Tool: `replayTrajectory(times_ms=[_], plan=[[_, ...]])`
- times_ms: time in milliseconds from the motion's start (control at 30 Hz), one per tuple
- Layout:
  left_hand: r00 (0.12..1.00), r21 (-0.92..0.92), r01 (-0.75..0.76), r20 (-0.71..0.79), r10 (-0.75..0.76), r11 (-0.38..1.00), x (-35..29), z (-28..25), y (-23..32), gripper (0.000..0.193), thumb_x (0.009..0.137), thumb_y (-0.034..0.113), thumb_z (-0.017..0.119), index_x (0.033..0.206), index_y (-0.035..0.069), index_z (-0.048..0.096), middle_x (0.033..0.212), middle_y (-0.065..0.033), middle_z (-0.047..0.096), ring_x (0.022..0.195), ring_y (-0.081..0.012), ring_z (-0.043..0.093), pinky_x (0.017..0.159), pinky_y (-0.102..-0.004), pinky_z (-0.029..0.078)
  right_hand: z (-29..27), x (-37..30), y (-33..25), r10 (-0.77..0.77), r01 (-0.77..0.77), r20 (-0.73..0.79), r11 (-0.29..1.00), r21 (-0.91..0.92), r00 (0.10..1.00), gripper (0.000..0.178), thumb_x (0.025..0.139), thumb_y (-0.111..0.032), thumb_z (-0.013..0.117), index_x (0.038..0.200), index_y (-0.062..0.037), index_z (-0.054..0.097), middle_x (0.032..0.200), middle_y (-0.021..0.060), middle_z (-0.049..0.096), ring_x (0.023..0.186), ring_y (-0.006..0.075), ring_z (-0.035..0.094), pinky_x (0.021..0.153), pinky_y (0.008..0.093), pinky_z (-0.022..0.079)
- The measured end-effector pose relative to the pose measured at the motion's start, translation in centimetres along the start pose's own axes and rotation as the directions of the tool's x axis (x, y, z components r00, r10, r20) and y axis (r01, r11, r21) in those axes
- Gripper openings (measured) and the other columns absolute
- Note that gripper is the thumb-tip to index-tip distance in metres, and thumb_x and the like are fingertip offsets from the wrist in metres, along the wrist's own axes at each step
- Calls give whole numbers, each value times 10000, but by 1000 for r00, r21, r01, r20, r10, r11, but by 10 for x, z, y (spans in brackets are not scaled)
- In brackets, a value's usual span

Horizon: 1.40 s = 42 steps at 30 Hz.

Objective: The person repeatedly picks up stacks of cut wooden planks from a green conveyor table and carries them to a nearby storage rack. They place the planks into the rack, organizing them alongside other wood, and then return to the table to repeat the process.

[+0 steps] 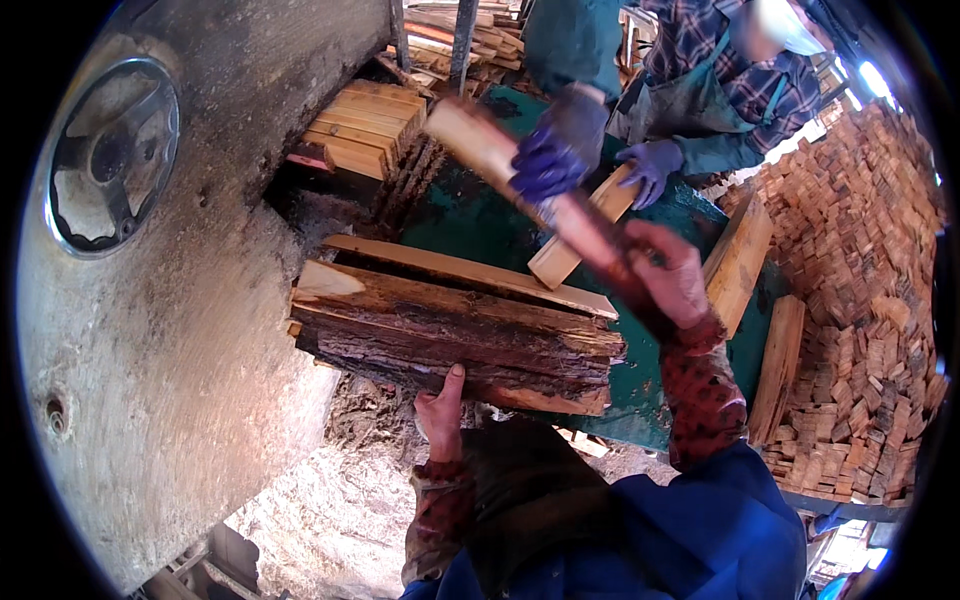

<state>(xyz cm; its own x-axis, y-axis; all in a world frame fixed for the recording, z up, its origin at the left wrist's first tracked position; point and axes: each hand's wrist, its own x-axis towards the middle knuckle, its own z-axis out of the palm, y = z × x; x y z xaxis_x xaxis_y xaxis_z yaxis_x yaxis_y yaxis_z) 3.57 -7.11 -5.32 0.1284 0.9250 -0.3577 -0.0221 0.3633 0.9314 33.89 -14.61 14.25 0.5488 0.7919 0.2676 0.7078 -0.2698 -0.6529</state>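
Observation:
My left hand (441,416) grips the near edge of a bark-covered wood slab (470,345), thumb on top and fingers hidden beneath. That slab lies across the near side of the green table (455,225), with a pale sawn board (470,270) along its far side. Closed round the near end of a second, motion-blurred slab with bark (590,235) is my right hand (672,275). This slab slants up to the left, and a co-worker's purple-gloved hand (562,145) is on its middle. The co-worker's other gloved hand (652,168) holds a short board (582,228).
To the left stands a large worn panel (230,170) with a handwheel (113,155). Sawn boards (365,128) are stacked beside it. Thick wood pieces (738,265) lie at the table's right edge, before a tall pile of cut wood (850,300).

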Motion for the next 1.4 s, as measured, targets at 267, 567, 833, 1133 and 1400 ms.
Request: replayTrajectory(times_ms=[267, 567, 833, 1133, 1400], plan=[[990, -44, 138, -5, -139, 989, -6, 9, 19, 540, 742, 377, 817, 861, -120, 645, 872, -97, 654, 747, -161, 550, 731, -340, 483, 16, -27, -20, -234, 244, 140, 968, -59, 962, 299, 764, 7, 662, 1062, 0, 637, 1048, 175, 642, 929, 338, 645, 792, 375, 532], [999, 6, 50, 7, -50, 999, -4, 1, 21, 497, 763, 341, 810, 887, -121, 673, 896, -95, 671, 785, -132, 567, 750, -302, 486, 91, -42, -36, -274, 276, 475, 959, 68, 836, 307, 832, -132, 639, 1103, 10, 612, 1105, 184, 598, 998, 356, 596, 855, 411, 500], [991, -43, 130, 34, -129, 991, -7, 0, 27, 468, 760, 317, 818, 893, -111, 683, 899, -83, 676, 794, -118, 575, 754, -299, 490, 139, 17, -63, -375, 345, 457, 926, 152, 806, 336, 821, -129, 677, 1118, 14, 610, 1041, 180, 622, 910, 348, 633, 775, 383, 522], [980, -87, 188, 77, -181, 978, -7, -1, 19, 407, 751, 276, 828, 899, -78, 691, 872, -73, 692, 781, -119, 613, 727, -291, 508, 250, 110, -79, -307, 278, 452, 952, 131, 838, 403, 795, -179, 658, 1142, 19, 600, 975, 182, 647, 879, 329, 646, 765, 398, 526], [979, -138, 183, 114, -168, 973, -8, 1, 34, 413, 760, 257, 819, 944, -88, 687, 947, -104, 700, 864, -139, 629, 798, -297, 506, 298, 176, -89, -248, 253, 376, 967, 38, 893, 317, 796, -177, 624, 1086, -65, 562, 903, 216, 613, 864, 403, 602, 744, 462, 482]])
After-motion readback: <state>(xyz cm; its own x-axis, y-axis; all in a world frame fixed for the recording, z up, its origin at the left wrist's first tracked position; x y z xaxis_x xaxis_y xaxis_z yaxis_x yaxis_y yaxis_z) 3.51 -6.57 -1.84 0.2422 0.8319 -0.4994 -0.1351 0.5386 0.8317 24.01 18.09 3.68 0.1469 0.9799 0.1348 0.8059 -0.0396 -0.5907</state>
